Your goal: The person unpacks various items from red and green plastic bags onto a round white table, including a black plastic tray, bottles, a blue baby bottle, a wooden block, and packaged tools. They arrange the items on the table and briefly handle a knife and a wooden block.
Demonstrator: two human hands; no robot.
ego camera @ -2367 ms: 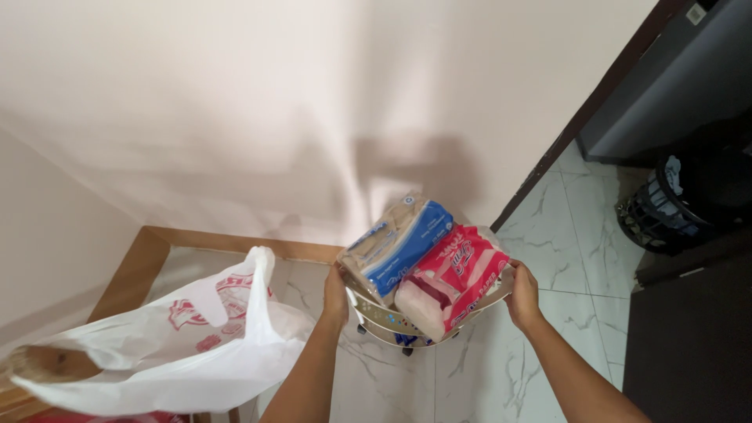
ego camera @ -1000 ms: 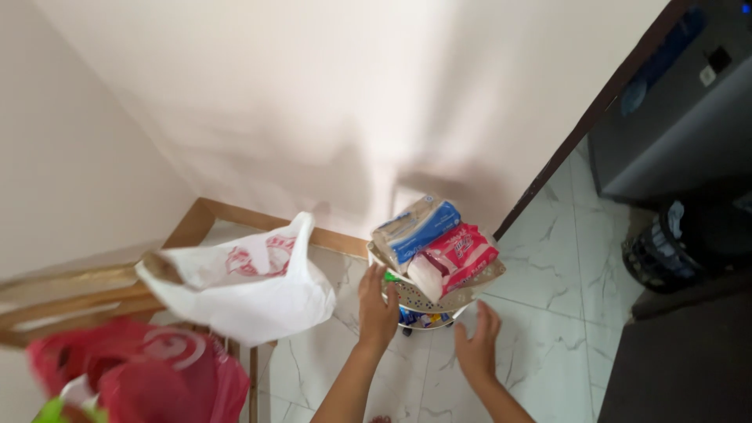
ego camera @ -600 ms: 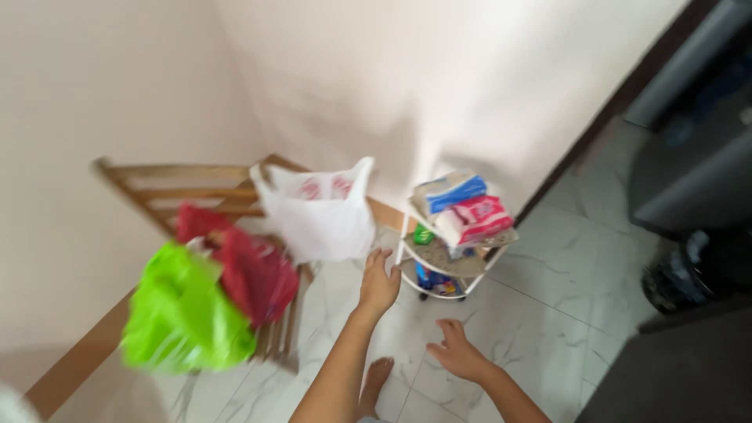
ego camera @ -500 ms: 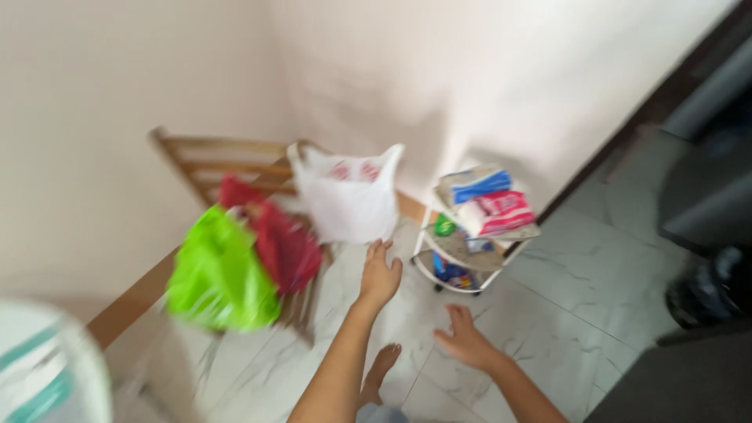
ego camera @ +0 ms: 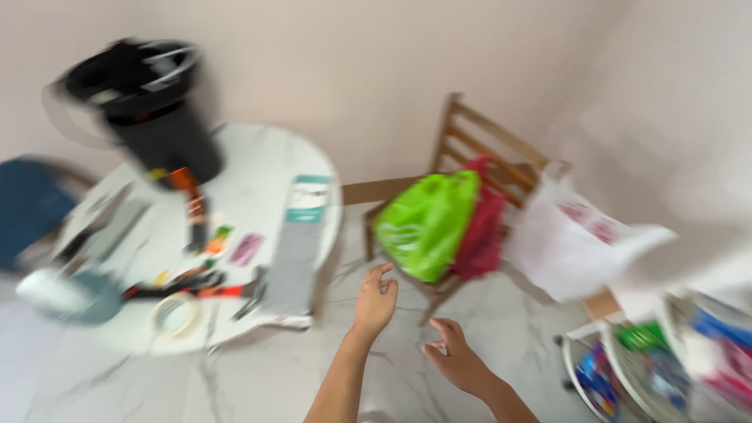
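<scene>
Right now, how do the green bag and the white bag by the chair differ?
The green bag is bright, opaque and rounded, resting on the wooden chair seat; the white bag is pale with faint red markings and lies further right, past the chair. The green bag is nearer the left hand; the white bag is further from both hands. Both look like soft plastic bags, blurred here.

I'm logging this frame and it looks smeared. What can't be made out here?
Head view, motion blur throughout:
- Small items on the round white table: kinds unreadable.
- Black container: contents smeared.
- Wire rack: cut by right edge, packages blurred.
- Green bag and white bag: contents hidden by the bags.
- Left hand, right hand: empty, fingers soft.
</scene>
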